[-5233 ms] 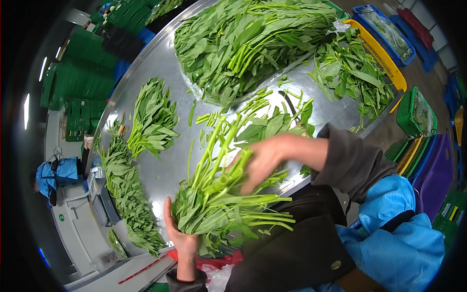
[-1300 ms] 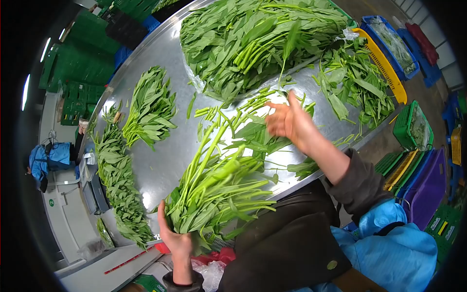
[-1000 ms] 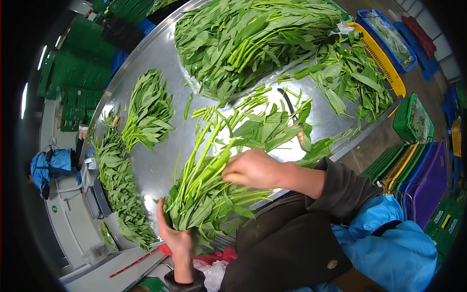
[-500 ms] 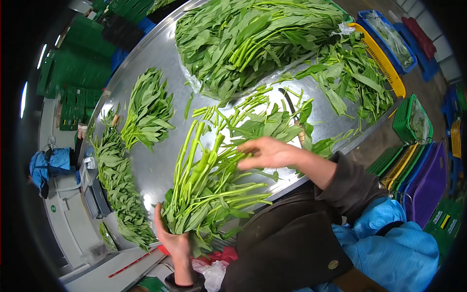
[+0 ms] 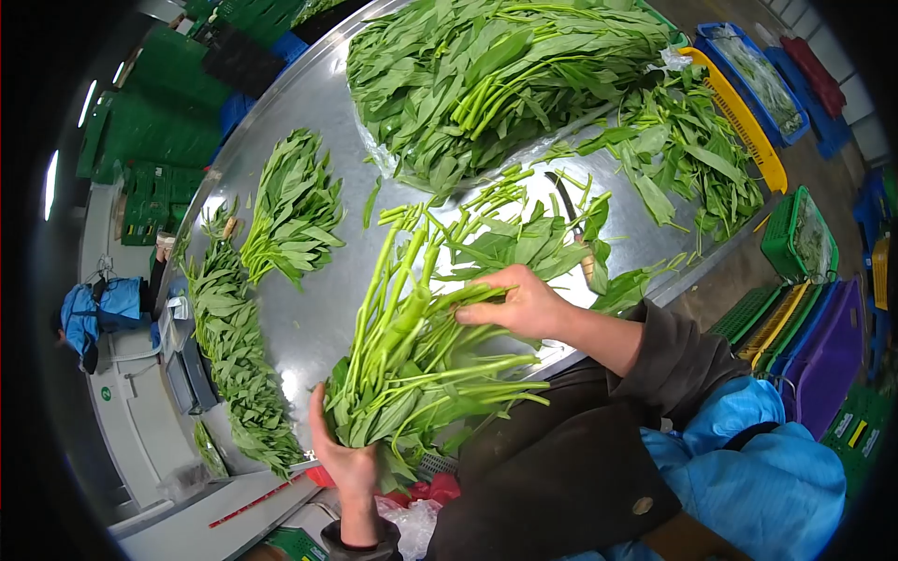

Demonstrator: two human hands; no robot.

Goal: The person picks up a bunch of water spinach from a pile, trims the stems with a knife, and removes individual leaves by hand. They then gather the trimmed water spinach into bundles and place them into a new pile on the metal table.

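A loose bunch of water spinach (image 5: 398, 323), with long pale stems and narrow leaves, lies across my left hand (image 5: 351, 467). My left thumb stands up along the bunch's left side; leaves hide most of those fingers. My right hand (image 5: 514, 304) pinches stems at the right side of this bunch. Just beyond it, cut stems and leafy sprigs (image 5: 524, 238) lie on the metal table (image 5: 313, 323). Among them rests a sickle-like knife (image 5: 588, 268) with a dark curved blade and a light handle.
A large heap of greens (image 5: 496, 84) covers the table's far side. Loose leaves (image 5: 697, 150) lie beside a yellow crate (image 5: 744, 122). A smaller bunch (image 5: 295, 206) and a long row of bunches (image 5: 245, 355) line the left. Another person in blue (image 5: 112, 304) stands beyond.
My right hand has closed from loosely parted fingers into a pinch on the stems. The bunch and my left hand have shifted slightly to the right in view.
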